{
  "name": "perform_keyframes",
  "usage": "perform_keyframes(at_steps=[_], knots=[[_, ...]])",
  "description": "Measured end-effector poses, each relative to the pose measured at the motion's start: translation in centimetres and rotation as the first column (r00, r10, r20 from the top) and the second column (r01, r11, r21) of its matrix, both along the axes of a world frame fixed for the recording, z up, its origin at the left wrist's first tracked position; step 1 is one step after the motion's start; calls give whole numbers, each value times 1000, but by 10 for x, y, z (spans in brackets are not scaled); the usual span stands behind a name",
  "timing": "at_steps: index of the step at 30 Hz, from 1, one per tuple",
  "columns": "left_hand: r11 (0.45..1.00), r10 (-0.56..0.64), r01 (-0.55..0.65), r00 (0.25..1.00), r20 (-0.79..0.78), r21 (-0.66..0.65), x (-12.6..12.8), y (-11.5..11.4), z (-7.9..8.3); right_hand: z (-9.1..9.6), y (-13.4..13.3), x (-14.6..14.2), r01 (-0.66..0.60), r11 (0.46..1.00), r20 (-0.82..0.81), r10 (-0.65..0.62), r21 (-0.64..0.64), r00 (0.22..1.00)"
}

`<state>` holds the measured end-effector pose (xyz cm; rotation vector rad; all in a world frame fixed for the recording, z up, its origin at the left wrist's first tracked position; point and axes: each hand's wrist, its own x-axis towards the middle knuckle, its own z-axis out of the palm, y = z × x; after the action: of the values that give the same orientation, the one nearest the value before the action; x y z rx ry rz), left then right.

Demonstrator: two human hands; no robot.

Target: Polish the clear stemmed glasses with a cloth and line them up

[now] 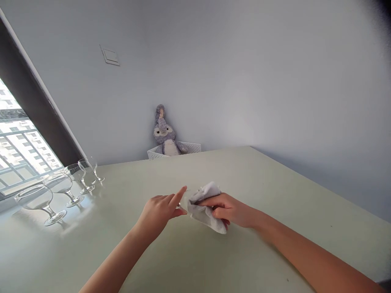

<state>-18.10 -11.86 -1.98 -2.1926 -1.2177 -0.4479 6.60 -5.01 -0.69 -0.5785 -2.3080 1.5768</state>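
A white cloth (207, 213) is bunched in my right hand (227, 209), its fingers closed and pressing into the folds. Between my hands, a clear glass (184, 200) shows only in part, with the cloth against its right side. My left hand (161, 207) grips this glass from the left, thumb and forefinger around its near end. Its other fingers are partly hidden from view. Most of the glass's shape is covered by the cloth and the fingers.
Several stemmed glasses, one of them a near glass (35, 198), stand in a row along the left of the pale green table (244, 260). Behind the table, a grey plush toy (165, 134) sits in a white perforated basket (193, 147). Walls and a window (24, 142) border the table.
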Motion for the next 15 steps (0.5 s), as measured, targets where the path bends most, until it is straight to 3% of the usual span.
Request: perform_keyframes(at_steps=[2, 4, 7, 9, 10, 12, 14, 15], knots=[[996, -33, 38, 997, -77, 76, 4, 1, -7, -5, 4, 2, -40, 978, 84, 59, -203, 995], [991, -50, 62, 993, -104, 122, 8, 2, -12, -13, 9, 1, -88, 902, 54, 121, -422, 991], [983, -56, 75, 992, -116, 165, 10, 2, -10, -27, 13, -3, -214, 662, -164, 138, -719, 977], [978, -54, 78, 990, -128, 194, 8, 3, -5, -31, 11, -7, -285, 560, -307, 58, -778, 950], [976, -51, 77, 990, -130, 203, 7, 3, -2, -32, 10, -9, -300, 557, -344, 27, -775, 939], [979, -51, 73, 992, -117, 193, 4, 4, 0, -29, 5, -10, -260, 641, -327, 15, -722, 945], [990, -55, 68, 993, -100, 127, 1, 5, -1, -25, 0, -10, -146, 813, -170, 58, -564, 984], [996, -51, 57, 995, -87, 67, 1, 5, -2, -24, -2, -10, -88, 903, -65, 67, -420, 996]])
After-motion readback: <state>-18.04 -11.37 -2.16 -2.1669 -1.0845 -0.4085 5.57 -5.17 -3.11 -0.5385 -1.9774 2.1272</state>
